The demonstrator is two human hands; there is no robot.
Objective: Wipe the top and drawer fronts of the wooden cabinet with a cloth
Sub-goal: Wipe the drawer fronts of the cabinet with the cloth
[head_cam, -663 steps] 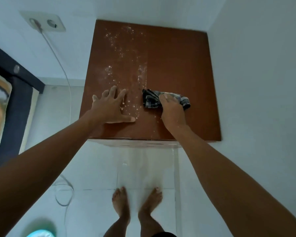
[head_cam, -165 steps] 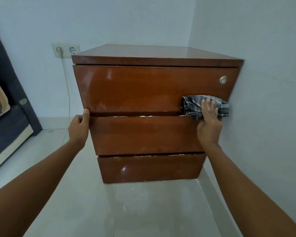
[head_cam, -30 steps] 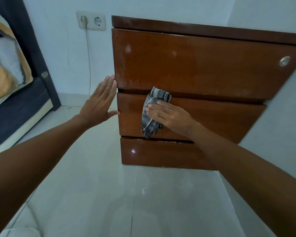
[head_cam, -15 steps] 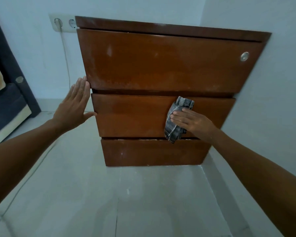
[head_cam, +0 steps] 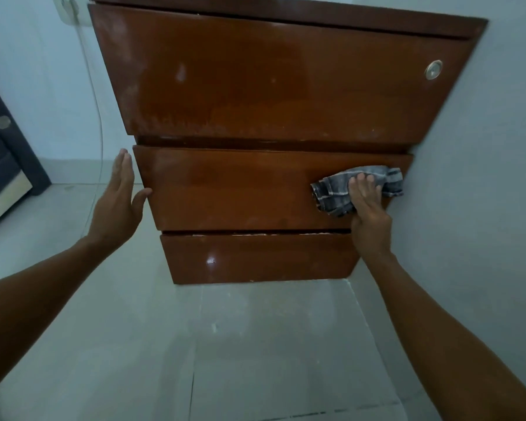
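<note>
The wooden cabinet (head_cam: 271, 80) fills the upper middle, with three brown drawer fronts and a round metal lock at the top right. My right hand (head_cam: 368, 208) presses a grey striped cloth (head_cam: 334, 192) flat against the right end of the middle drawer front (head_cam: 225, 189). My left hand (head_cam: 119, 202) rests open against the cabinet's left side at the middle drawer, thumb on the front edge. Pale dusty smears show low on the top drawer front. The cabinet top is hidden from this angle.
A white wall (head_cam: 483, 177) runs tight along the cabinet's right side. A socket with a thin cable (head_cam: 99, 123) hangs down the back wall on the left. A dark bed frame (head_cam: 0, 153) stands at far left. Pale floor tiles (head_cam: 225, 344) lie below.
My right hand has slid the cloth rightwards along the middle drawer front, from near its left end to its right end. My left hand stays at the cabinet's left side.
</note>
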